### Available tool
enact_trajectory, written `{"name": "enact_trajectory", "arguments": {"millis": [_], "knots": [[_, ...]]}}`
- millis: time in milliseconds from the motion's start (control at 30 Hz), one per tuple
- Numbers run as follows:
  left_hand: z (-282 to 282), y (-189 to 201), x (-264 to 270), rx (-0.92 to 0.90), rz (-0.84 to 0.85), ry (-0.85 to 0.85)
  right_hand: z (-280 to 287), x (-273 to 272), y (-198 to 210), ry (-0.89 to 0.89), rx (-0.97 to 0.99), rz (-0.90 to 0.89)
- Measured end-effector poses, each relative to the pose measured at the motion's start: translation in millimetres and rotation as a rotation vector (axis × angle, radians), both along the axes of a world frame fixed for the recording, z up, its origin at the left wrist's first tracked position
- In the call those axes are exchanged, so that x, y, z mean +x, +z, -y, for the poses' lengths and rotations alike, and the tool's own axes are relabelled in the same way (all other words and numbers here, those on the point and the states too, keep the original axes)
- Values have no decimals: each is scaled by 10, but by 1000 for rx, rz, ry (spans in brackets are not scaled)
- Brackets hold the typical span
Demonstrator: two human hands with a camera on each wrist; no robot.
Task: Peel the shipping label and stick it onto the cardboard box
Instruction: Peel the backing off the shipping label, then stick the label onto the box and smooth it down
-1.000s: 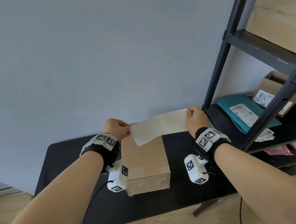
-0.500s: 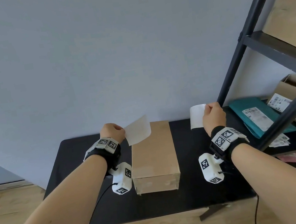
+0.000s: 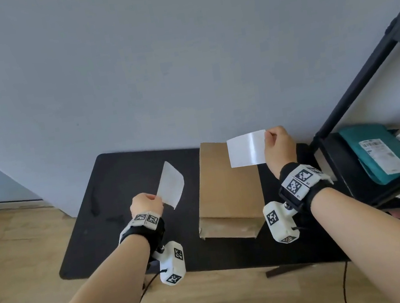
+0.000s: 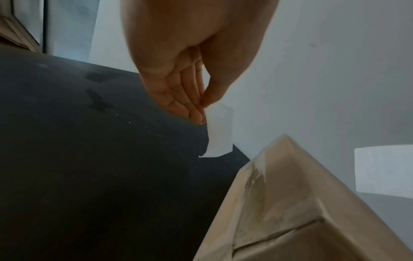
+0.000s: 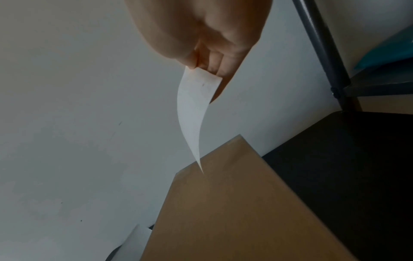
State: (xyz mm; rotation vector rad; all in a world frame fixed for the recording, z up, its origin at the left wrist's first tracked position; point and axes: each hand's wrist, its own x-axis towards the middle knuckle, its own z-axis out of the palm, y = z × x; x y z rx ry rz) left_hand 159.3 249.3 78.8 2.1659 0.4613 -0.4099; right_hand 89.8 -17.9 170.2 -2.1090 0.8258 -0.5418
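Observation:
A brown cardboard box [image 3: 230, 199] lies on the black table [image 3: 120, 185], between my hands. My left hand [image 3: 157, 197] pinches the corner of a matte white sheet [image 3: 172, 191] above the table, left of the box; thumb and fingertips [image 4: 196, 114] close on that sheet [image 4: 220, 136]. My right hand [image 3: 267, 138] pinches a glossy white sheet [image 3: 247, 149] over the box's far right corner. In the right wrist view this sheet [image 5: 194, 109] curves down toward the box top [image 5: 234, 211] without touching it. I cannot tell which sheet is the label.
A black metal shelf rack [image 3: 357, 89] stands at the right, its post close to my right hand. A teal mailer [image 3: 355, 145] and other labelled parcels lie on its lower shelf. The grey wall runs right behind the table. Wooden floor lies in front.
The two sheets, together a second ago, are apart. My left hand has swung left and down with its sheet; my right hand holds the glossy one over the box's far right corner.

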Motion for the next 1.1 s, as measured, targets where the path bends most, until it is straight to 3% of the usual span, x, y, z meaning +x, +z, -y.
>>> {"name": "enact_trajectory", "arguments": {"millis": [200, 367, 466, 700, 866, 1100], "knots": [[-104, -292, 66, 19, -61, -38, -115, 67, -108, 31, -21, -52], [-142, -192, 135, 148, -54, -128, -133, 83, -110, 50, -16, -53], [-57, 89, 156, 165, -24, -218, -137, 107, -51, 73, -29, -16], [850, 1038, 310, -152, 121, -528, -248, 151, 140, 172, -75, 77], [1171, 1486, 299, -177, 9, -474, -299, 62, 262, 319, -164, 104], [1268, 1617, 198, -187, -103, -429, -303, -16, 274, 427, -391, 122]]}}
